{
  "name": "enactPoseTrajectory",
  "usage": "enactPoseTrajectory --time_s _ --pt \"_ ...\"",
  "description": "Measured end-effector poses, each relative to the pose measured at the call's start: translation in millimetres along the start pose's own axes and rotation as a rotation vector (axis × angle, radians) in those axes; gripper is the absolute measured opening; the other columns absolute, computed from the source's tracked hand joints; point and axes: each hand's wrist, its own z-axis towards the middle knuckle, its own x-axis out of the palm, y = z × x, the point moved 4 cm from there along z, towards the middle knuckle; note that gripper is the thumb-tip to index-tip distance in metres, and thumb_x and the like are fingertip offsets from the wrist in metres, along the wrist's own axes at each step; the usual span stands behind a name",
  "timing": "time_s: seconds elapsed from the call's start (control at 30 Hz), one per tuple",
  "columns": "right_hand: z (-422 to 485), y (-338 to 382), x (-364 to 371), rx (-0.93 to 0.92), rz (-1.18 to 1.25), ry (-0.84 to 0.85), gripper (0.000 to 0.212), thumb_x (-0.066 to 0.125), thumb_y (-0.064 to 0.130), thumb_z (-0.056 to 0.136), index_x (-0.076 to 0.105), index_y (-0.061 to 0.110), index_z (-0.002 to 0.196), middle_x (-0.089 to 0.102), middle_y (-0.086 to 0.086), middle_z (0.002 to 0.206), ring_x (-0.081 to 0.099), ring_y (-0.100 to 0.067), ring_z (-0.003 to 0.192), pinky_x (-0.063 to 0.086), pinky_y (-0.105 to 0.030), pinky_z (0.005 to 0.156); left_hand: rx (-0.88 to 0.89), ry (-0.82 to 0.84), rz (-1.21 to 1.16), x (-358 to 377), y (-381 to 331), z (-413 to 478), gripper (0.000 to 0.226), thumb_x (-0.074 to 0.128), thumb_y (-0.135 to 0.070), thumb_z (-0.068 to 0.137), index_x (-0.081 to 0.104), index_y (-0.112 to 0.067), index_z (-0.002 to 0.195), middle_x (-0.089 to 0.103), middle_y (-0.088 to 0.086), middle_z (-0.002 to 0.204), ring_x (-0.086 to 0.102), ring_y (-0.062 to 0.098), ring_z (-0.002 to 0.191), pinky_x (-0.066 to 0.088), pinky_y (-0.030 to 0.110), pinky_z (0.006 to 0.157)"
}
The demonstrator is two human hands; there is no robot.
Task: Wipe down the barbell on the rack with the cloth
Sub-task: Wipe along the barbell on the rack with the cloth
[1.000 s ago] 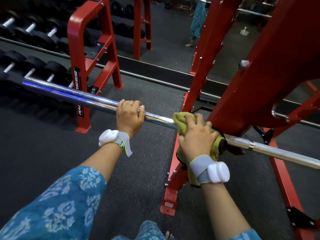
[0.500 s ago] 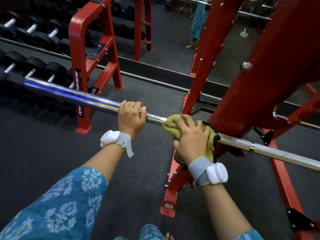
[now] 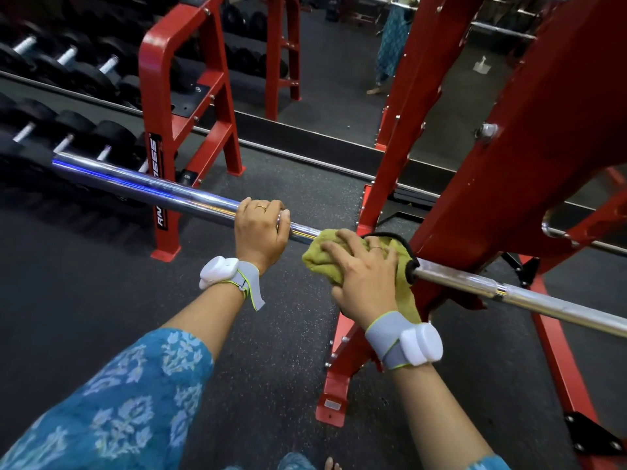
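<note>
Here, at the far left, rows of black dumbbells (image 3: pixel 78 79) lie on their shelves, and a red frame (image 3: pixel 159 83) stands at the end of them on the dark floor (image 3: pixel 84 283). The barbell (image 3: pixel 152 186) crosses in front of that frame. It is shiny chrome and slopes from the left down toward the right edge.

My left grip (image 3: pixel 261 228) is closed over the top of it, with my fingers curled round the bar where the thick end narrows to the thinner shaft. A ring shows on one finger. The left wrist band (image 3: pixel 224 276), grey with a white pod, sits just below the hand, and my blue patterned sleeve (image 3: pixel 118 395) covers the arm further down.

Just beside that hand, to the right, the yellow-green cloth (image 3: pixel 315 257) is bunched round the bar. My right grip (image 3: pixel 364 283) lies on top of the cloth and clasps it against the bar, fingers spread and bent over the folds. A flap of the cloth hangs down under my palm. The right wrist band (image 3: pixel 407 344) matches the other one.

The cloth sits just beside the slanted upright of the red rack (image 3: pixel 509 164), with a black hook (image 3: pixel 409 266) at the bar there. Past the upright, the bare bar runs on to the right edge.
</note>
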Motion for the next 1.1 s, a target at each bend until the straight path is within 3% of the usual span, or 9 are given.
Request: enactPoseTrajectory --time_s 0.13,0.2,0.4,0.53,0.6,0.7,0.87,0.97,1.1 --pt "15.1 1.2 -9.8 0.185 -0.008 0.045 0.068 0.075 0.026 0.060 0.053 0.026 0.124 0.044 -0.003 0.135 0.045 -0.035 0.112 0.035 -0.048 0.087 -0.009 -0.002 0.007 0.2 0.6 0.4 0.031 0.039 -0.026 0.089 0.062 -0.010 0.074 0.060 0.008 0.067 0.055 0.030 0.068 0.031 0.038 0.088" --pt "24.8 7.5 -8.0 0.179 -0.002 0.090 0.067 0.070 0.028 0.069 0.044 0.027 0.131 0.037 -0.003 0.140 0.038 -0.034 0.118 0.031 -0.048 0.089 -0.009 -0.008 0.007 0.5 0.5 0.6 0.031 0.039 -0.027 0.089 0.061 -0.010 0.074 0.060 0.008 0.067 0.055 0.030 0.068 0.032 0.038 0.088" --pt "12.5 16.9 5.7 -0.081 -0.033 0.037 0.084 0.087 0.023 0.027 0.068 0.024 0.109 0.062 -0.003 0.121 0.060 -0.040 0.097 0.046 -0.056 0.076 -0.008 0.028 0.015 3.7 3.2 -0.1 0.033 0.037 -0.028 0.090 0.061 -0.010 0.076 0.060 0.007 0.067 0.056 0.030 0.069 0.032 0.039 0.088" --pt "-0.8 2.6 4.6 -0.066 -0.004 -0.046 0.079 0.086 0.024 0.027 0.069 0.027 0.104 0.063 -0.001 0.117 0.060 -0.037 0.095 0.045 -0.054 0.079 0.030 0.052 0.010 -0.5 4.9 2.5 0.036 0.036 -0.030 0.091 0.062 -0.010 0.076 0.061 0.006 0.066 0.055 0.030 0.067 0.032 0.037 0.085" --pt "4.5 -1.8 2.0 0.052 0.021 -0.058 0.076 0.084 0.023 0.031 0.067 0.026 0.105 0.062 -0.004 0.117 0.058 -0.038 0.095 0.043 -0.052 0.079 0.048 0.096 -0.020 -3.5 6.6 7.3 0.042 0.033 -0.032 0.093 0.060 -0.010 0.070 0.060 0.007 0.060 0.056 0.031 0.062 0.035 0.037 0.082" --pt "24.2 4.4 -4.6 0.144 0.019 -0.020 0.063 0.077 0.023 0.053 0.061 0.025 0.114 0.054 -0.005 0.124 0.049 -0.037 0.105 0.034 -0.049 0.084 0.042 0.175 -0.031 -6.6 8.2 19.5 0.056 0.026 -0.036 0.095 0.060 -0.009 0.060 0.061 0.009 0.053 0.059 0.032 0.058 0.038 0.040 0.092" --pt "54.4 22.5 -2.2 0.072 0.023 0.050 0.050 0.063 0.033 0.075 0.051 0.029 0.124 0.043 0.001 0.131 0.038 -0.031 0.117 0.027 -0.043 0.090 -0.032 0.360 0.013 0.4 11.7 33.3 0.082 0.002 -0.049 0.090 0.071 -0.010 0.068 0.068 0.010 0.067 0.064 0.026 0.083 0.013 0.036 0.107" --pt "63.5 37.6 2.1 -0.022 -0.020 0.065 0.050 0.068 0.031 0.070 0.056 0.026 0.118 0.047 -0.002 0.128 0.043 -0.034 0.112 0.029 -0.045 0.087 -0.082 0.439 0.009 5.0 18.2 35.0 0.087 -0.003 -0.052 0.087 0.073 -0.012 0.071 0.071 0.009 0.072 0.064 0.024 0.091 0.011 0.033 0.107" --pt "56.0 39.7 6.0 -0.146 -0.001 -0.007 0.064 0.084 0.023 0.038 0.068 0.023 0.101 0.061 -0.005 0.114 0.056 -0.039 0.092 0.038 -0.049 0.076 -0.091 0.514 0.010 5.5 18.6 38.3 0.075 0.008 -0.047 0.088 0.074 -0.012 0.084 0.072 0.011 0.089 0.062 0.024 0.103 0.017 0.031 0.106"
